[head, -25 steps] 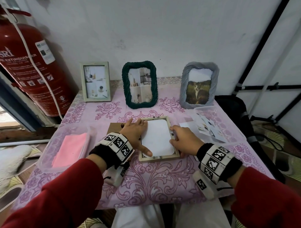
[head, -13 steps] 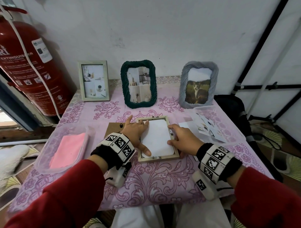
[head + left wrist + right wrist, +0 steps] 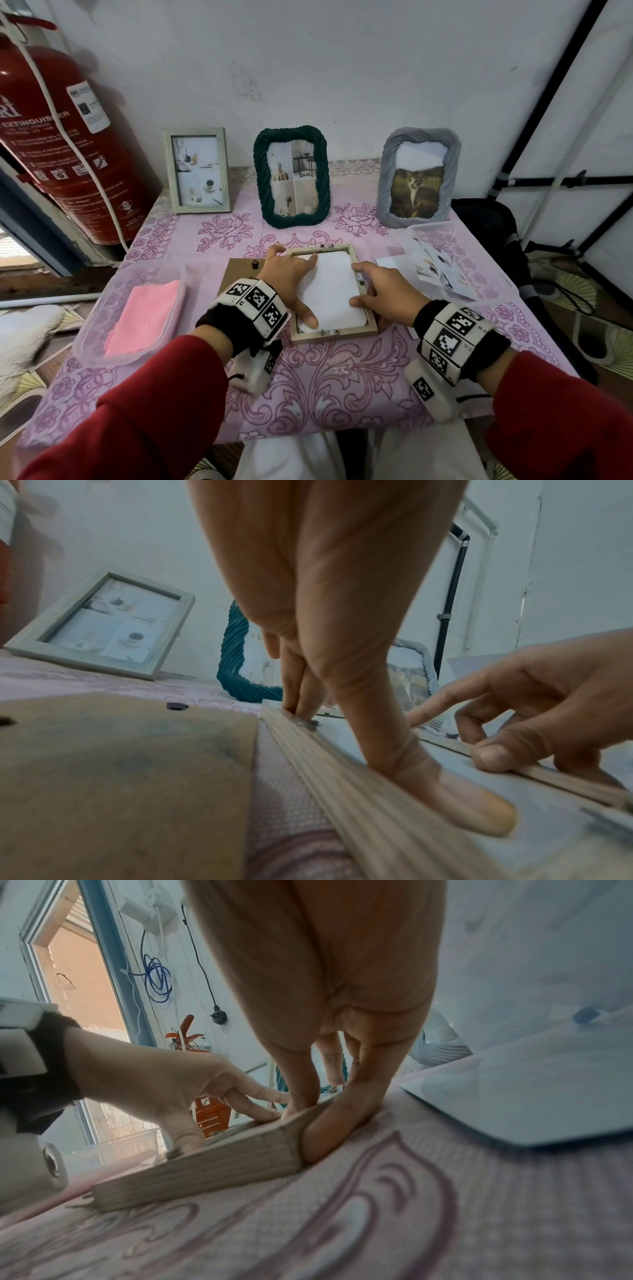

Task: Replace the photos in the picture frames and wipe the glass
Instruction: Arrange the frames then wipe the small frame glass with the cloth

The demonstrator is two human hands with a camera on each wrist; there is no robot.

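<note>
**Photo pressed into the face-down frame**

Little is changed from the earlier head views: the left hand [image 3: 289,279] is kept on the white photo back, only its fingers are shifted slightly toward the far corner, and the right hand [image 3: 383,291] is still held against the right rail.

A pale wooden rectangular picture frame [image 3: 334,334] is laid face down on the pink floral tablecloth [image 3: 342,383], between the two hands. A white sheet with rounded corners [image 3: 330,287], judged to be the new photo seen from behind, is lying inside its recess. The left fingers are spread and pressed flat, thumb on the near part of the sheet, fingertips at the far left corner. The right thumb is laid on the sheet's edge while the curled fingers are braced against the outer side of the rail, so the rail is pinched.

Just left of the left hand, the brown cardboard backing board [image 3: 241,274] is lying loose. Beyond the right hand, a clear plastic tray of spare photos [image 3: 455,240] is seen; left of the backing, a clear tray with a pink cloth [image 3: 147,317].

Risk, as judged: the sheet could be creased or seated crooked if pressed unevenly, the small metal tabs could be caught under it, and the glass below could be smudged or stressed by hard pressure.
</note>
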